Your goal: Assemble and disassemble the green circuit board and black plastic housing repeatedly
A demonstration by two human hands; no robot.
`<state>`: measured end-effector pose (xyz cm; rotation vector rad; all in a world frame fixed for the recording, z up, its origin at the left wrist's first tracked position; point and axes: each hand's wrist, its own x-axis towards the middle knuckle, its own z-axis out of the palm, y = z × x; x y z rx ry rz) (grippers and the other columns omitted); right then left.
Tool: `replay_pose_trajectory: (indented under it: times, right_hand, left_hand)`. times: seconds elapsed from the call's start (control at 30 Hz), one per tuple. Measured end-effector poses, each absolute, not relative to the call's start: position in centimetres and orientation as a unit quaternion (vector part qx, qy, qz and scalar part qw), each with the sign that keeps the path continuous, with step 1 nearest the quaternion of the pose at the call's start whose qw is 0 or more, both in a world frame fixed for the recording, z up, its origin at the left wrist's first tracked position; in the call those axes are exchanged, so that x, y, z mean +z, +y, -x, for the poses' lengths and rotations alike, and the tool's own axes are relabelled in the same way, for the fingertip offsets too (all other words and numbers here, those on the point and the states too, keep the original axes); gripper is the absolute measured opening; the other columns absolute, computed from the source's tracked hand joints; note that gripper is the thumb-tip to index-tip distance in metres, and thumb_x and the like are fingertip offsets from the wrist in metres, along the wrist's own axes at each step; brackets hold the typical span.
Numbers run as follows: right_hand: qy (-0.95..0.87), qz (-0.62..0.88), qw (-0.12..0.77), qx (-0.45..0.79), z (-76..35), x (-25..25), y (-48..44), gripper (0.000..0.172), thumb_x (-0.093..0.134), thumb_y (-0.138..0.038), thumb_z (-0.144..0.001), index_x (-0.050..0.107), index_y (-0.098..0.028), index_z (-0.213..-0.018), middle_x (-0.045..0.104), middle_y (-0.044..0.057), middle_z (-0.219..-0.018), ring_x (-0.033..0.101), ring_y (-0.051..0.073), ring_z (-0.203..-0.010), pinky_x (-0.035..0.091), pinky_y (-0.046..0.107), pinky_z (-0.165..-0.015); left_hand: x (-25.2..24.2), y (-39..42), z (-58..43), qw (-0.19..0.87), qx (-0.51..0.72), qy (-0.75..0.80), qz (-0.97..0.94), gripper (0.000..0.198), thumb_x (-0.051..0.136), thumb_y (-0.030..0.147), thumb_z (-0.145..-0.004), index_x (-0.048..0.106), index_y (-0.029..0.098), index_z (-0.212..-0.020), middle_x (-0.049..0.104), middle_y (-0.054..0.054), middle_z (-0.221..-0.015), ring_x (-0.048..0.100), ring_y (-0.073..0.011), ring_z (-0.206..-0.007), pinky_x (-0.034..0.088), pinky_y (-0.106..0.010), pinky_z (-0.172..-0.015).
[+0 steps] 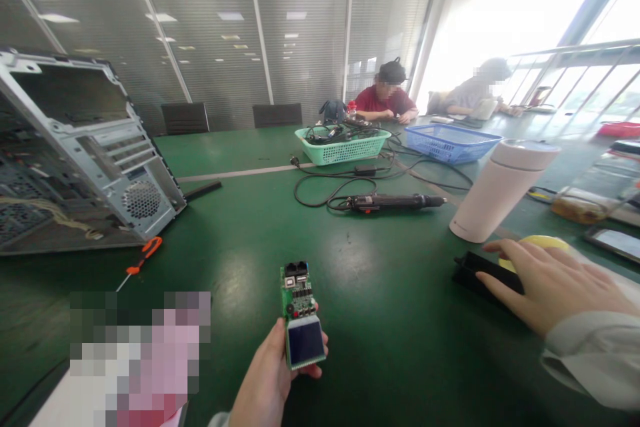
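A green circuit board (pixel 301 300) with a small dark screen (pixel 306 341) lies in my left hand (pixel 273 363), the thumb and fingers closed on its lower sides. Black and white sockets line the board's far end. Over on the right, my right hand (pixel 555 283) rests on a black, box-like plastic piece (pixel 483 273), thumb on the near side and fingers across the top. Part of that piece is hidden under the hand. Just behind it shows a yellow round object (pixel 545 241), also partly covered by the fingers.
An open metal computer case (pixel 165 180) stands left, near an orange-handled screwdriver (pixel 150 248). Mid-table lies a corded electric screwdriver (pixel 395 203). Beyond are a green basket (pixel 345 151) of cables and a blue basket (pixel 453 142). A pink tumbler (pixel 500 193) stands right. Two people sit at the far end.
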<state>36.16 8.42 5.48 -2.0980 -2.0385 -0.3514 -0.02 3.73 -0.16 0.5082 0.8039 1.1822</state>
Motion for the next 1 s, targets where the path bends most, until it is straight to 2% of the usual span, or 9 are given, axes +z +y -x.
replay_pose_trajectory:
  times: [0.1,0.2,0.27,0.37,0.5,0.7,0.87,1.0]
  right_hand:
    - [-0.724,0.651,0.147,-0.173,-33.6,5.5,8.0,0.038,0.044,-0.049,-0.082,0.064,-0.022,-0.100,0.070,0.014,-0.092,0.066,0.036,-0.084,0.050,0.050,-0.065]
    - [-0.767,0.589,0.174,-0.186,-30.5,5.1,7.5,0.031,0.042,-0.040,-0.088,0.063,-0.021,-0.101,0.070,0.010,-0.093,0.065,0.029,-0.084,0.049,0.043,-0.067]
    - [-0.800,0.542,0.192,-0.172,-28.5,4.7,7.0,0.026,0.042,-0.034,-0.091,0.062,-0.021,-0.101,0.069,0.009,-0.091,0.064,0.026,-0.083,0.048,0.039,-0.067]
    - [-0.824,0.495,0.236,-0.140,-26.3,3.7,6.2,0.022,0.042,-0.026,-0.092,0.061,-0.020,-0.101,0.067,0.007,-0.090,0.061,0.023,-0.081,0.046,0.037,-0.069]
    - [-0.841,0.458,0.271,-0.096,-24.5,3.0,5.3,0.022,0.042,-0.022,-0.093,0.060,-0.020,-0.105,0.066,0.007,-0.092,0.060,0.021,-0.083,0.046,0.036,-0.071]
    - [-0.835,0.429,0.335,-0.079,-23.6,3.6,4.3,0.028,0.048,-0.031,-0.095,0.054,-0.019,-0.119,0.065,0.008,-0.103,0.061,0.021,-0.091,0.050,0.036,-0.077]
    - [-0.849,0.378,0.352,-0.112,-22.6,3.6,3.4,0.041,0.046,-0.045,-0.096,0.054,-0.020,-0.127,0.066,0.009,-0.115,0.059,0.022,-0.108,0.050,0.037,-0.090]
    - [-0.861,0.321,0.373,-0.126,-21.3,2.5,3.3,0.047,0.042,-0.051,-0.096,0.057,-0.020,-0.127,0.069,0.007,-0.117,0.057,0.022,-0.117,0.045,0.037,-0.098]
  left_hand:
    - [0.5,3.2,-0.3,0.693,0.554,0.402,-0.224,0.050,0.083,0.060,-0.058,0.082,0.017,-0.083,0.082,-0.010,-0.076,0.073,-0.0250,-0.074,0.056,-0.029,-0.057]
    - [1.0,2.7,-0.4,0.678,0.550,0.426,-0.237,0.051,0.078,0.060,-0.065,0.080,0.017,-0.092,0.082,-0.012,-0.093,0.072,-0.0303,-0.092,0.059,-0.036,-0.070]
    - [1.2,2.4,-0.4,0.673,0.550,0.431,-0.242,0.049,0.074,0.059,-0.071,0.078,0.018,-0.097,0.081,-0.011,-0.101,0.071,-0.0305,-0.099,0.059,-0.037,-0.074]
    - [1.1,2.1,-0.3,0.650,0.553,0.449,-0.265,0.043,0.076,0.054,-0.073,0.075,0.022,-0.102,0.079,-0.007,-0.106,0.070,-0.0289,-0.101,0.058,-0.035,-0.076]
    - [1.0,2.1,-0.2,0.605,0.541,0.464,-0.355,0.041,0.081,0.048,-0.071,0.072,0.026,-0.103,0.076,-0.003,-0.100,0.069,-0.0234,-0.093,0.055,-0.028,-0.073]
    - [2.0,1.6,-1.3,0.541,0.562,0.472,-0.411,0.037,0.087,0.045,-0.062,0.071,0.029,-0.091,0.070,0.003,-0.081,0.062,-0.0153,-0.076,0.048,-0.023,-0.072]
    - [1.7,1.3,-1.1,0.459,0.519,0.461,-0.554,0.027,0.081,0.033,-0.069,0.071,0.028,-0.093,0.060,0.001,-0.085,0.058,-0.0192,-0.080,0.046,-0.027,-0.073]
    - [1.1,1.6,-0.5,0.425,0.467,0.440,-0.638,0.030,0.078,0.025,-0.071,0.069,0.029,-0.099,0.058,-0.001,-0.088,0.058,-0.0217,-0.080,0.048,-0.030,-0.073]
